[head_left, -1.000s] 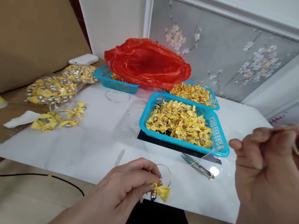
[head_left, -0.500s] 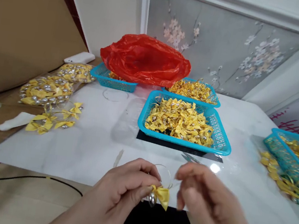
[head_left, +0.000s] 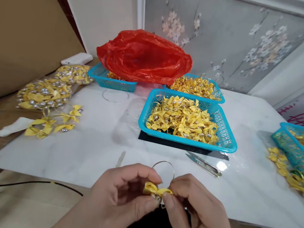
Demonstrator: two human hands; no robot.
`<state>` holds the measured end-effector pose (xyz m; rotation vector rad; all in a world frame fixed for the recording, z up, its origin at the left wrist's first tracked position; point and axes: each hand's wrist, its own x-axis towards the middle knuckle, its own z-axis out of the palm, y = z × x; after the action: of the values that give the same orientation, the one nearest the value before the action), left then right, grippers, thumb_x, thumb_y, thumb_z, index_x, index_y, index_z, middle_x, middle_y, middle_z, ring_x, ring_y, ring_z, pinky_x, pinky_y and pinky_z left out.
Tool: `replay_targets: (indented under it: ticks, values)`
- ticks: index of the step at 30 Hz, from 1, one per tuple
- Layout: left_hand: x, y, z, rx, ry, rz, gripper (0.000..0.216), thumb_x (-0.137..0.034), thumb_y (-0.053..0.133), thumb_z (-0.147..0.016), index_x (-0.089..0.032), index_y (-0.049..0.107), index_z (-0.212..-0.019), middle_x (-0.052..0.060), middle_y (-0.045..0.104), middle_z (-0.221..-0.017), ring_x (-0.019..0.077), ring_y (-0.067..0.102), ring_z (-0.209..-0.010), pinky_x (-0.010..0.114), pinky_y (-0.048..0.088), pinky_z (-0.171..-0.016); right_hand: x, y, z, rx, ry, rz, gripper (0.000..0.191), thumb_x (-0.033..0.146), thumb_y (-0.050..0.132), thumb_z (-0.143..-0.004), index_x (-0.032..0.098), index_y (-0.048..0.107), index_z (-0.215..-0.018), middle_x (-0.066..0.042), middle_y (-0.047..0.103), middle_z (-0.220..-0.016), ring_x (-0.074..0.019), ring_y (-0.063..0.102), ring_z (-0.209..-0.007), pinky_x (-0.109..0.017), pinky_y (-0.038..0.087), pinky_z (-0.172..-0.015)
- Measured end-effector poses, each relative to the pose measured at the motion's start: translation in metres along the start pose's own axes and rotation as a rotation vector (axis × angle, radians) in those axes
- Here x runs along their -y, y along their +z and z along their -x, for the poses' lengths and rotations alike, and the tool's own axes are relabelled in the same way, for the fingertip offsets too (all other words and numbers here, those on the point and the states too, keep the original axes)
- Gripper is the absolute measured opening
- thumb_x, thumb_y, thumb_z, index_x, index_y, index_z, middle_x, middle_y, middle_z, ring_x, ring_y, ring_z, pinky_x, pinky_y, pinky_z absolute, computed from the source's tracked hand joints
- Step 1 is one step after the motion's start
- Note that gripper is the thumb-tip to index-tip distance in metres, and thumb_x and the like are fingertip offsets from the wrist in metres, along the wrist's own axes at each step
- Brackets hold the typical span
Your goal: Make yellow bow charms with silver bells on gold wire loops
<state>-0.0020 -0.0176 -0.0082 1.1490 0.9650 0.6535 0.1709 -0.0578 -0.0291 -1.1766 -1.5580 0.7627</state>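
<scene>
My left hand (head_left: 125,197) and my right hand (head_left: 193,211) meet at the near edge of the white table (head_left: 102,137). Both pinch a small yellow ribbon bow (head_left: 154,189) that sits on a thin wire ring (head_left: 164,166). The left thumb and forefinger grip the bow's left side; the right fingertips press its right side. A small silver piece below the bow is mostly hidden by the fingers.
A blue basket (head_left: 224,134) full of yellow bows stands just beyond. Small snips (head_left: 203,164) lie in front of it. More blue baskets (head_left: 293,144) (head_left: 102,80) flank it, with a red plastic bag (head_left: 146,56) behind. Loose bows (head_left: 53,122) and bagged bows (head_left: 43,92) lie at left.
My right hand came down from the upper right, where it held a thin strand, to the bow and now pinches it beside my left hand. The camera tilted down slightly.
</scene>
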Motion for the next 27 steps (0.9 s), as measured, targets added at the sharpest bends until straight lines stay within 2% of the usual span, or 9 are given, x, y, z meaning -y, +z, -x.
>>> replay_targets:
  ticks: [5,8,12,17,20,22,24,25,27]
  values:
    - [0.006,-0.004,-0.006,0.139,-0.052,0.241,0.02,-0.029,0.076,-0.081,-0.025,0.071,-0.1,-0.002,0.07,-0.076,0.0104,0.064,-0.068,0.02,0.05,-0.067,-0.001,0.002,0.0,0.004,0.103,-0.173,0.02,0.023,0.05,-0.096,0.021,0.058,-0.077,0.002,0.054,-0.073,-0.009,0.052,-0.063,-0.021,0.041,-0.056]
    - [0.013,-0.005,-0.006,0.125,-0.01,0.263,0.032,-0.031,0.079,-0.078,-0.027,0.07,-0.108,-0.001,0.069,-0.085,0.0114,0.064,-0.074,0.021,0.051,-0.07,-0.003,0.005,0.001,-0.043,0.099,-0.179,0.019,0.024,0.051,-0.095,0.021,0.057,-0.077,0.002,0.053,-0.072,-0.0086,0.051,-0.061,-0.021,0.039,-0.055]
    - [0.013,-0.003,-0.001,0.092,0.001,0.236,0.049,-0.029,0.088,-0.065,-0.032,0.069,-0.11,-0.001,0.064,-0.101,0.0158,0.063,-0.083,0.026,0.053,-0.074,-0.002,0.009,0.003,-0.074,0.093,-0.129,0.02,0.023,0.051,-0.095,0.02,0.057,-0.076,0.001,0.052,-0.069,-0.0095,0.046,-0.058,-0.023,0.035,-0.052]
    - [0.005,-0.002,-0.001,0.011,0.017,0.099,0.016,-0.023,0.079,-0.076,-0.027,0.075,-0.091,-0.004,0.067,-0.079,0.0113,0.058,-0.072,0.018,0.048,-0.066,0.002,0.01,0.004,-0.054,0.172,-0.149,0.023,0.029,0.053,-0.094,0.02,0.058,-0.073,0.001,0.051,-0.067,-0.0109,0.045,-0.057,-0.025,0.033,-0.052]
    - [0.003,-0.003,-0.002,0.025,0.015,0.07,0.01,-0.023,0.079,-0.077,-0.025,0.076,-0.086,-0.004,0.069,-0.077,0.0104,0.057,-0.071,0.017,0.046,-0.065,-0.002,0.003,0.003,0.015,0.293,-0.274,0.025,0.038,0.056,-0.093,0.021,0.061,-0.076,0.001,0.05,-0.067,-0.0113,0.044,-0.058,-0.025,0.033,-0.052]
    - [0.003,-0.005,-0.002,0.048,-0.02,0.098,0.011,-0.023,0.079,-0.076,-0.025,0.076,-0.086,-0.004,0.069,-0.075,0.0092,0.057,-0.068,0.016,0.045,-0.063,-0.007,-0.002,0.001,0.058,0.418,-0.394,0.025,0.045,0.055,-0.093,0.022,0.064,-0.092,0.002,0.048,-0.068,-0.011,0.043,-0.058,-0.024,0.033,-0.053]
    - [0.004,-0.006,-0.002,0.066,-0.043,0.133,0.011,-0.021,0.079,-0.077,-0.025,0.076,-0.087,-0.004,0.07,-0.076,0.0088,0.058,-0.068,0.016,0.046,-0.063,-0.014,-0.006,-0.002,0.155,0.518,-0.508,0.029,0.047,0.061,-0.09,0.023,0.064,-0.104,0.004,0.046,-0.068,-0.0105,0.041,-0.059,-0.024,0.034,-0.056]
    - [0.005,-0.006,-0.002,0.078,-0.048,0.149,0.012,-0.021,0.079,-0.077,-0.025,0.076,-0.088,-0.004,0.071,-0.077,0.0091,0.06,-0.069,0.016,0.046,-0.065,-0.017,-0.007,-0.003,0.242,0.549,-0.561,0.03,0.046,0.067,-0.085,0.022,0.065,-0.103,0.004,0.047,-0.068,-0.0104,0.041,-0.061,-0.023,0.034,-0.058]
    - [0.006,-0.007,-0.001,0.083,-0.046,0.16,0.012,-0.021,0.078,-0.078,-0.025,0.076,-0.088,-0.003,0.072,-0.08,0.0101,0.061,-0.073,0.017,0.047,-0.068,-0.021,-0.007,-0.006,0.414,0.582,-0.649,0.028,0.041,0.079,-0.075,0.018,0.068,-0.089,0.004,0.048,-0.068,-0.0097,0.039,-0.062,-0.023,0.034,-0.06]
